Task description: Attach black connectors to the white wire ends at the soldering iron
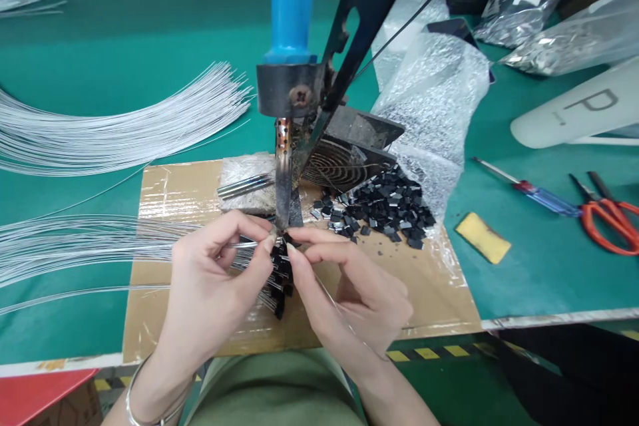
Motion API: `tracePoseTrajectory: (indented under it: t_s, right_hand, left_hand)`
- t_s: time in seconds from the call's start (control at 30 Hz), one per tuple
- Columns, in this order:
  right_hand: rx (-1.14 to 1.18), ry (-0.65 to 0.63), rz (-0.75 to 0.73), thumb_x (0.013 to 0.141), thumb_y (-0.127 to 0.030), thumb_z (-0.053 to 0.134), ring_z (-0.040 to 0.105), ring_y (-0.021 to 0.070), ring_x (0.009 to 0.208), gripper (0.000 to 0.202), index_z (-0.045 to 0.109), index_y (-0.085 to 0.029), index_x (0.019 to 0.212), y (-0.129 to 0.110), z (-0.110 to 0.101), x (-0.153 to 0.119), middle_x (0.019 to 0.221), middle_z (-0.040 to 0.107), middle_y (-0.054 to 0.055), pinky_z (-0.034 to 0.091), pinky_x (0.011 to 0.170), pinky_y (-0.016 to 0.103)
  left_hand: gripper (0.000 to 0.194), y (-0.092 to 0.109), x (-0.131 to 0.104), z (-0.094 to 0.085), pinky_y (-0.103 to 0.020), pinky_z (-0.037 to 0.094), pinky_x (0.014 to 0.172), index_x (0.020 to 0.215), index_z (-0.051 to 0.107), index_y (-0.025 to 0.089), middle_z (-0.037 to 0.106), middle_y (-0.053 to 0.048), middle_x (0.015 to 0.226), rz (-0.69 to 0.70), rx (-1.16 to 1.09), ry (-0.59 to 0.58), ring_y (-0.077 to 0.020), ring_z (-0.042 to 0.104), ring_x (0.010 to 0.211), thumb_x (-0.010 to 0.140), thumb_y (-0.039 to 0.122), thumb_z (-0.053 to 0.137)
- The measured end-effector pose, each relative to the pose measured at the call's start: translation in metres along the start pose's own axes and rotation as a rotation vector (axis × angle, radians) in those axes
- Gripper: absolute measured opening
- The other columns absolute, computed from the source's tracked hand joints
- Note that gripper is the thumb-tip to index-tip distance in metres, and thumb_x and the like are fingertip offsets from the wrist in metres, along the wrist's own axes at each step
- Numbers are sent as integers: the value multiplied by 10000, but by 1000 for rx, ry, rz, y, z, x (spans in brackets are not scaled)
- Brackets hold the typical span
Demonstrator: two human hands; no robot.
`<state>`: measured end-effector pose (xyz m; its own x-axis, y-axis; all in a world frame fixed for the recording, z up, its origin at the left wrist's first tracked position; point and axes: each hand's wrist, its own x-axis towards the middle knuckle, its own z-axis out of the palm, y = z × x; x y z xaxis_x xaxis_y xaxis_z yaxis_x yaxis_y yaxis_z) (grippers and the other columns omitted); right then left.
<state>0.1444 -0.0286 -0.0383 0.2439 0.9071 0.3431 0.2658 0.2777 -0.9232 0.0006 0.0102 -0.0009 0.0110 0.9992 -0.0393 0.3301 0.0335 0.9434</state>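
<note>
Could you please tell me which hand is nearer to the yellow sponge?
The right hand; it is left of the yellow sponge, while the left hand is farther left, beyond the right.

Bare left hand (212,293), thumb and index fingertips pinched together, bare right hand (367,303) just beside it, fingers bent, forearms (392,389) angled inward.
</note>
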Motion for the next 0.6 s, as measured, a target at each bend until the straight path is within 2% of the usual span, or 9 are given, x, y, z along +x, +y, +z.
tracePoseTrajectory:
  t_s: [0.37, 0.6]
  right_hand:
    - [16, -10, -18, 888, -1, 764, 829, 178, 972, 214, 700, -195, 951, 1, -1, 1, 1047, 838, 51, 646, 889, 262]
    - [74, -65, 110, 933, -40, 722, 813, 177, 997, 184, 671, -214, 908, 0, -5, 0, 1080, 831, 41, 641, 915, 301]
  left_hand:
    - [137, 1, 0, 0, -197, 511, 624, 758, 738, 235, 784, 28, 843, -17, 12, 2, -128, 712, 756, 853, 138, 756]
    - [123, -7, -2, -4, -214, 464, 576, 773, 724, 243, 774, 40, 837, -27, 70, -36, -118, 665, 697, 870, 169, 737]
